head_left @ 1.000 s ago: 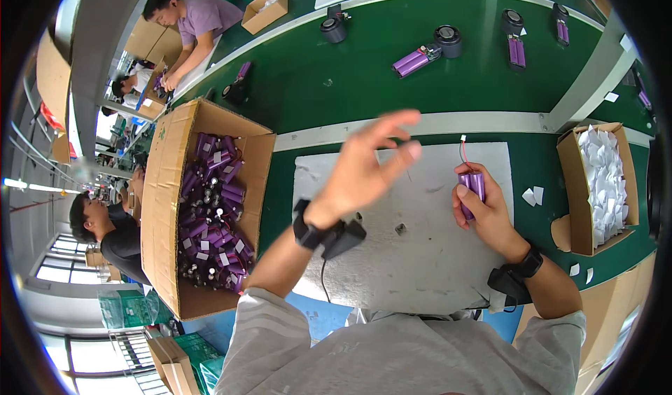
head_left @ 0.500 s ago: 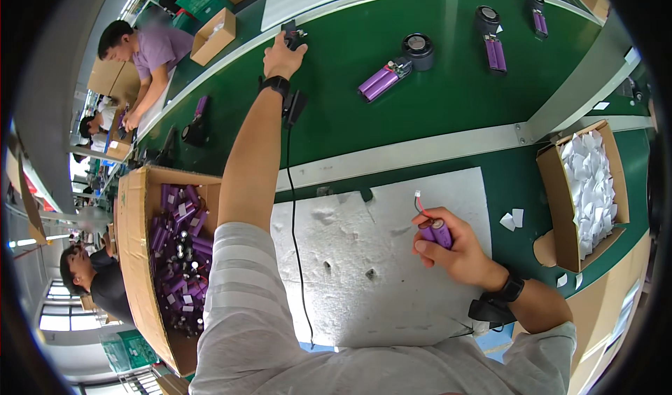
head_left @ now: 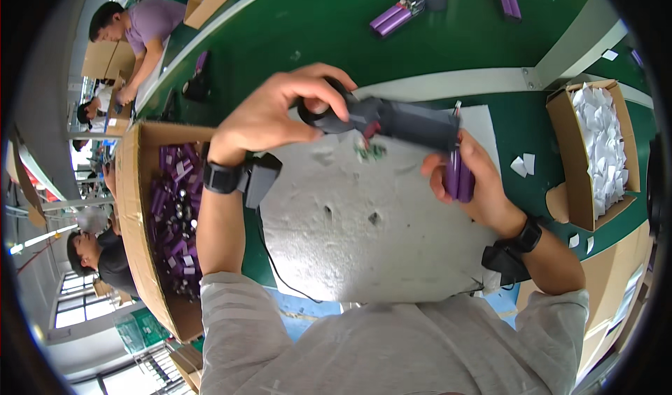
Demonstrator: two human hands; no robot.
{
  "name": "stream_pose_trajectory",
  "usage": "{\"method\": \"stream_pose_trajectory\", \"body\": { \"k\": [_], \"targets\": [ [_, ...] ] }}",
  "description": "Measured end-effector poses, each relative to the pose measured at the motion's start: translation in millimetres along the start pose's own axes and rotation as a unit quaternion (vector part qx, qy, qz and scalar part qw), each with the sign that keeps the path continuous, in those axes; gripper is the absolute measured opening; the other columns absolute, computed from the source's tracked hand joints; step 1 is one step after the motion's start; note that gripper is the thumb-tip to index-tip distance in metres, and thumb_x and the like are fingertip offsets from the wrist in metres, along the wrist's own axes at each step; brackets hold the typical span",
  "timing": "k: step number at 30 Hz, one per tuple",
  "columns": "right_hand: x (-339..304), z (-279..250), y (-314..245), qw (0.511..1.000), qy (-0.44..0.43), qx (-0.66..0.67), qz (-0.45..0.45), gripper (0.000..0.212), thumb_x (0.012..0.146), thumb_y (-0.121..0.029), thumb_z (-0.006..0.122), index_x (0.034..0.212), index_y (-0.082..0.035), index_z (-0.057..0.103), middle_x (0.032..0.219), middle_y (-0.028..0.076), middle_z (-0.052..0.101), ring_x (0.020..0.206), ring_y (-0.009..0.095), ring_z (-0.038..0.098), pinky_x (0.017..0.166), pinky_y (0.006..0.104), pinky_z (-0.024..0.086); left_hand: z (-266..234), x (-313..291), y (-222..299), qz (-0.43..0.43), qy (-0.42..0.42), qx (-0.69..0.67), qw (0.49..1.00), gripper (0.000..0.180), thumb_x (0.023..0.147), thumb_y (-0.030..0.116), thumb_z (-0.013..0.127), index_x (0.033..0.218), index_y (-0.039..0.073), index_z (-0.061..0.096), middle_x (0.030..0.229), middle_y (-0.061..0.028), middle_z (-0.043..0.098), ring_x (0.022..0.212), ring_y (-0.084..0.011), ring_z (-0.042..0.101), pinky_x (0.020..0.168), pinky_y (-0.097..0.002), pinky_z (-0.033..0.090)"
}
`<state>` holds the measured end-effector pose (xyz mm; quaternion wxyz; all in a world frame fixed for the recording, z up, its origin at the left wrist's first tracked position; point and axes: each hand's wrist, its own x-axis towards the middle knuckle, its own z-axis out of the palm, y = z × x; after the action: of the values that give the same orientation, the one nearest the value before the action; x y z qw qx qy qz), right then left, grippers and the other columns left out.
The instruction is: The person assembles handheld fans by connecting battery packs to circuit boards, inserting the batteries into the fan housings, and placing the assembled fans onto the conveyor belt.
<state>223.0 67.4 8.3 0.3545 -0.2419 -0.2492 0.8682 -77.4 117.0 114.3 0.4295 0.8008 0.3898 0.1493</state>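
1. Left fingers curled round a black round-headed device, just brought over the white foam sheet.
2. Right fingers stayed closed on a purple twin-cylinder battery pack above the sheet's right side.
3. Both hands were now full.

The shirt was light grey, its short sleeves striped at seven o'clock. Black wristbands, at nine and near four o'clock, carried dark boxes; a black cable curved toward six.

Left of the green bench, windows and a strip light glow.
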Motion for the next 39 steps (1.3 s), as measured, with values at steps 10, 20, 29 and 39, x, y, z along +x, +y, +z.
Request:
{"method": "stream_pose_trajectory", "body": {
  "k": [10, 20, 29, 39],
  "targets": [
    [-7, 3, 6, 0.840, -0.074, -0.524, -0.121, 0.023, 0.082, 0.003, 0.060, 0.100, -0.007, 0.049, 0.088, 0.006, 0.061, 0.064, 0.010, 0.052, 0.056, 0.0255, 0.039, 98, -9, -5, 0.054, 0.155, 0.012, 0.986, 0.034, 0.068, -0.015, 0.056, 0.091, 0.006, 0.068, 0.116, -0.0107, 0.057, 0.097, -0.0249, 0.060, 0.080, -0.0332, 0.048],
    [-24, 13, 20, 0.699, 0.013, -0.681, -0.217, 0.022, 0.078, 0.005, 0.064, 0.095, -0.003, 0.053, 0.073, 0.011, 0.059, 0.057, 0.024, 0.055, 0.057, 0.0318, 0.046, 164, -19, -6, -0.091, 0.231, -0.128, 0.960, 0.016, 0.077, 0.001, 0.074, 0.091, 0.006, 0.066, 0.096, -0.0086, 0.064, 0.085, -0.0227, 0.063, 0.073, -0.0334, 0.051],
    [-9, 14, 24, 0.632, -0.041, -0.679, -0.372, 0.026, 0.070, 0.009, 0.072, 0.088, -0.003, 0.059, 0.077, 0.010, 0.063, 0.068, 0.028, 0.059, 0.060, 0.0331, 0.048, 173, -19, -14, 0.015, 0.245, -0.105, 0.964, 0.018, 0.075, -0.002, 0.074, 0.090, 0.006, 0.067, 0.084, -0.0083, 0.064, 0.076, -0.0246, 0.063, 0.063, -0.0324, 0.051],
    [-8, 11, 31, 0.646, -0.045, -0.687, -0.330, 0.031, 0.066, 0.012, 0.074, 0.089, -0.002, 0.058, 0.081, 0.011, 0.066, 0.071, 0.024, 0.058, 0.060, 0.0308, 0.047, 172, -23, -15, 0.026, 0.244, -0.113, 0.963, 0.027, 0.076, -0.005, 0.073, 0.101, 0.003, 0.067, 0.087, -0.0099, 0.067, 0.073, -0.0207, 0.065, 0.063, -0.0302, 0.052]
  ]
}}
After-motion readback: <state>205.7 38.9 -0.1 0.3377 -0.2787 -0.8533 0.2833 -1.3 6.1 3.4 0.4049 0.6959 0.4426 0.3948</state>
